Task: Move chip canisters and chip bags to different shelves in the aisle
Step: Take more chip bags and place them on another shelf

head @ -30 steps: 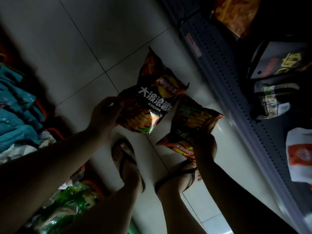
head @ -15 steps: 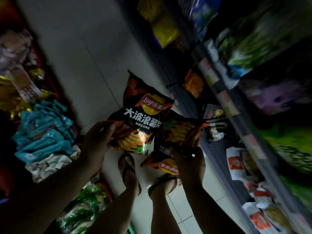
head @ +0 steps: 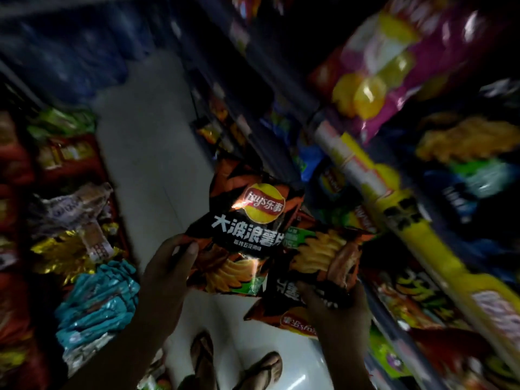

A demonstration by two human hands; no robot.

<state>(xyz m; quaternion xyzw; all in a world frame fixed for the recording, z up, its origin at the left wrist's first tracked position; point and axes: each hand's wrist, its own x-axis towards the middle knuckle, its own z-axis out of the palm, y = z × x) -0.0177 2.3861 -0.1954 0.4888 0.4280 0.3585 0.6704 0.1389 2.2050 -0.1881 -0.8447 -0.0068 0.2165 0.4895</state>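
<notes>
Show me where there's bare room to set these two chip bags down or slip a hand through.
Little is free. The only bare patch is the floor strip between the left racks and the right shelving. Both are packed with bags. Left hand and right hand each grip a chip bag.

Upright chip bag (head: 247, 237): I see a black and orange bag with a red and yellow logo near its top and white characters across the middle, ridged chips pictured below. It is upright, facing me, held at its lower left edge, above the floor.
Upside-down chip bag (head: 318, 277): same design, I think, turned over so its logo sits at the bottom. It tilts right, held near its middle, just right of the first bag, whose lower right edge overlaps it, close to the shelf front.
</notes>
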